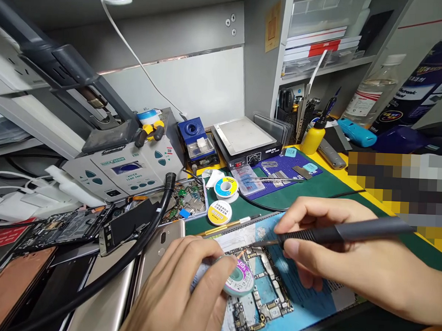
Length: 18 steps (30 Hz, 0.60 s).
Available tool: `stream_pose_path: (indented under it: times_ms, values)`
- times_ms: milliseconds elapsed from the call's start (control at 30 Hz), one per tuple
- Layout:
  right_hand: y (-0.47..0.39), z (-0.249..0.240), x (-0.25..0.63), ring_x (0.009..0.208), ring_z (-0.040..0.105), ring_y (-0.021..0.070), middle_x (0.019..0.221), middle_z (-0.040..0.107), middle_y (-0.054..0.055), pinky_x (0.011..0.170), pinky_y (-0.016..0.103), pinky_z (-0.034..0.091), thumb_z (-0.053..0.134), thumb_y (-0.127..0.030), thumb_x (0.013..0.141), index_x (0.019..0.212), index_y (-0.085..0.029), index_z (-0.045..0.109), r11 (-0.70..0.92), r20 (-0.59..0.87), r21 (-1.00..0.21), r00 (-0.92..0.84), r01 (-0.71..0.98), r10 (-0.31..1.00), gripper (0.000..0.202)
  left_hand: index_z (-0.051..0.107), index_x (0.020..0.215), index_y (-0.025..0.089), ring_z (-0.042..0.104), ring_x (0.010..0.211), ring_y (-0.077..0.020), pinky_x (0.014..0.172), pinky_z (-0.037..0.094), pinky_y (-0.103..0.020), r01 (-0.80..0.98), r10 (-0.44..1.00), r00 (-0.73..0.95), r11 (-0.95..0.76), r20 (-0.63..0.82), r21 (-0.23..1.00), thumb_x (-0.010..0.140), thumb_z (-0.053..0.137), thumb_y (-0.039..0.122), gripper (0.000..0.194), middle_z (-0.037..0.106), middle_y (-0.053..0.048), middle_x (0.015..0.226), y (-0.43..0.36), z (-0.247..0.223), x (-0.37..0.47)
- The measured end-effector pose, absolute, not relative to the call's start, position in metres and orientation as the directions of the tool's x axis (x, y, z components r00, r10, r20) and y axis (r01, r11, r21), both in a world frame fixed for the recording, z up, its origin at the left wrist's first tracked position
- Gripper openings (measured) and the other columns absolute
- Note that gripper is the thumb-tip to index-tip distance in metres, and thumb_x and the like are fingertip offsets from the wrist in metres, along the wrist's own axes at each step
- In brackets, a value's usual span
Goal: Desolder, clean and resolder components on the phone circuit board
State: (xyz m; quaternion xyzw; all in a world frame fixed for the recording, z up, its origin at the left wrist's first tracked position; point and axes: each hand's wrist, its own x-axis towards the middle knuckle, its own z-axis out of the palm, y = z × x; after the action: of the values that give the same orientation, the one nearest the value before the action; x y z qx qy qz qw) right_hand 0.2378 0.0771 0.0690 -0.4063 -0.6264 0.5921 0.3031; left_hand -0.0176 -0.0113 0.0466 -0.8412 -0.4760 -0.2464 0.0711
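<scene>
A phone circuit board lies on a blue and white printed sheet at the lower middle. My left hand has its fingers closed around a small round spool with a purple and white label, held over the board's left side. My right hand grips a black soldering iron by its ribbed grip, and the iron's tip points left to the board's top edge, close to the spool. Whether tip and board touch cannot be made out.
Behind stand a hot air station, a heating plate and a yellow bottle. A black hose curves past phone parts at the left. Solder spools and tweezers lie beyond the board.
</scene>
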Motion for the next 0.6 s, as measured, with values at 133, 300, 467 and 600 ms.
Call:
stream_pose_path:
  times_ms: [133,300,467,600]
  values:
    - [0.0715,0.0673,0.2364,0.044,0.052,0.0113,0.054,0.064,-0.003,0.037,0.019,0.045,0.075,-0.019,0.075,0.069,-0.023,0.071,0.311,0.190,-0.920,-0.421,0.239,0.887,0.008,0.065,0.122,0.024,0.063,0.101,-0.0181,0.091,0.052,-0.030,0.838,0.777,0.411,-0.528,0.476,0.138,0.099,0.050,-0.001,0.037,0.065,-0.005,0.112,-0.0111,0.0447,-0.0152]
    - [0.0686,0.0638,0.2378,0.050,0.063,0.0151,0.067,0.075,0.002,0.043,0.022,0.052,0.068,-0.021,0.083,0.073,-0.022,0.074,0.533,0.342,-0.779,-0.488,0.330,0.803,0.011,0.065,0.119,0.024,0.061,0.099,-0.0194,0.088,0.052,-0.033,0.845,0.788,0.390,-0.511,0.476,0.155,0.099,0.049,0.000,0.035,0.064,-0.004,0.111,-0.0130,0.0448,-0.0132]
    - [0.0700,0.0625,0.2382,0.049,0.061,0.0116,0.066,0.073,0.001,0.045,0.020,0.051,0.064,-0.015,0.085,0.075,-0.021,0.072,0.626,0.415,-0.726,-0.545,0.285,0.729,0.014,0.065,0.121,0.024,0.062,0.101,-0.0195,0.090,0.051,-0.033,0.845,0.786,0.390,-0.513,0.479,0.154,0.100,0.049,0.001,0.035,0.065,-0.004,0.111,-0.0139,0.0447,-0.0127]
    - [0.0715,0.0629,0.2366,0.048,0.059,0.0108,0.064,0.070,0.000,0.044,0.021,0.048,0.066,-0.014,0.085,0.076,-0.021,0.071,0.641,0.435,-0.722,-0.551,0.259,0.712,0.013,0.064,0.119,0.024,0.063,0.101,-0.0199,0.089,0.051,-0.034,0.855,0.790,0.380,-0.498,0.481,0.143,0.099,0.046,0.000,0.036,0.064,-0.004,0.109,-0.0133,0.0441,-0.0127]
